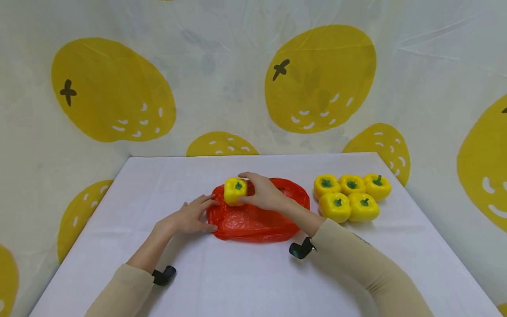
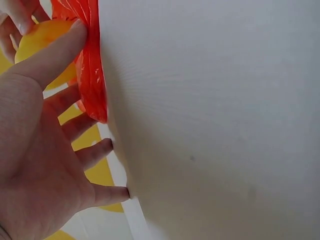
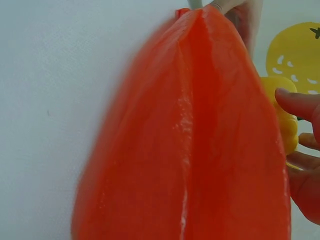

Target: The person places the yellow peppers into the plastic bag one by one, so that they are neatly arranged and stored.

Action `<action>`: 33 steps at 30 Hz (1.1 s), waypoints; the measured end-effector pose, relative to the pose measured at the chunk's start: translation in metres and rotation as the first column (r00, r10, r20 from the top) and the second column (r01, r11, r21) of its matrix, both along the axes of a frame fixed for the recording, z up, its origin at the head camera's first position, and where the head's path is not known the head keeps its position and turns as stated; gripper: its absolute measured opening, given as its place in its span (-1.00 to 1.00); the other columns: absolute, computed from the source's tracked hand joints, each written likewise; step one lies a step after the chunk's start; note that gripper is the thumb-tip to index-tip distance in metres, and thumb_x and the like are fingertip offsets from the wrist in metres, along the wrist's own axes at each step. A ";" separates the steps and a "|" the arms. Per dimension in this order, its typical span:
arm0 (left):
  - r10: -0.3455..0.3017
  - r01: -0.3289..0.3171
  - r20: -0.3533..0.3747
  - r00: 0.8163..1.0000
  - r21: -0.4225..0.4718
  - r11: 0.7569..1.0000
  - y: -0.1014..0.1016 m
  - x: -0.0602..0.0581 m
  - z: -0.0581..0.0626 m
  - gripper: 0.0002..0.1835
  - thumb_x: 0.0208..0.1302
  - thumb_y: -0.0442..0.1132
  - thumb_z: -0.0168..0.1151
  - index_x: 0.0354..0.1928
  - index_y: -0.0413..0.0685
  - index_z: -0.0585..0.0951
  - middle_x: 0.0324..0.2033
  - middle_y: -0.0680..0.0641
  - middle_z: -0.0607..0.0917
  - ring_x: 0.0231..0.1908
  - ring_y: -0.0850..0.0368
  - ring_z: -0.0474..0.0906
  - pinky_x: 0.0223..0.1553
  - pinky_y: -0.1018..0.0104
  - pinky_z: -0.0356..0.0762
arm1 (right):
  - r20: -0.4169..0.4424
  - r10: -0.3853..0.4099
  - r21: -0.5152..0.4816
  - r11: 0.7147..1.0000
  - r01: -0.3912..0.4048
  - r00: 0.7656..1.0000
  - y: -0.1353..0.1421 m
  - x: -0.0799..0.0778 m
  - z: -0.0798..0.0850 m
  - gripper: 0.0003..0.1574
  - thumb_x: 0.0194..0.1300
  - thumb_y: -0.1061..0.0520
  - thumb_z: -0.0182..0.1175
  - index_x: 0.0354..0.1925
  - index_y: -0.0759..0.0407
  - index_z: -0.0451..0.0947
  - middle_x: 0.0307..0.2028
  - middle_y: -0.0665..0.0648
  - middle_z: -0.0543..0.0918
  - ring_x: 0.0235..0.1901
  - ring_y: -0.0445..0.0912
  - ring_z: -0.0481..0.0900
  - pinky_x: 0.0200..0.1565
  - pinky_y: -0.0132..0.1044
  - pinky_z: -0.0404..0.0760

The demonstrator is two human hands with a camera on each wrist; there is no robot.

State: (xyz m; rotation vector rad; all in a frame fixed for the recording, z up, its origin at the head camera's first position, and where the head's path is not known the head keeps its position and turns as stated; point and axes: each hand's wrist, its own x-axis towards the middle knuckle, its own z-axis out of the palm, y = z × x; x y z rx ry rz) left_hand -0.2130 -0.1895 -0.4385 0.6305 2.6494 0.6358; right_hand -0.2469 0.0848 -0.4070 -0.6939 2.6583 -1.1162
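A red plastic bag lies spread on the white table, its rim standing up a little. Over its left part, my right hand holds a yellow bell pepper between thumb and fingers, green stem showing. The right wrist view shows that pepper partly hidden behind the bag's raised wall. At the bag's left end rests my left hand, fingers spread and fairly straight, thumb and fingertips at the edge. In the left wrist view, its palm faces the camera, with nothing gripped.
Several yellow bell peppers stand grouped on the table, right of the bag. A patterned cloth with large yellow fruit prints hangs behind the table. Dark wrist cameras stick out below both wrists.
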 end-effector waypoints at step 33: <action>0.012 -0.013 0.014 1.000 0.004 1.000 0.001 0.002 0.002 -0.24 0.19 0.08 0.48 0.40 0.08 0.45 0.51 -0.22 0.25 0.51 -0.31 0.03 0.31 -0.63 -0.17 | -0.033 0.056 -0.009 0.998 -0.056 0.998 0.095 0.025 0.055 -0.28 0.30 0.05 0.45 0.36 0.08 0.45 0.31 0.11 0.53 0.34 0.12 0.45 0.17 0.08 0.60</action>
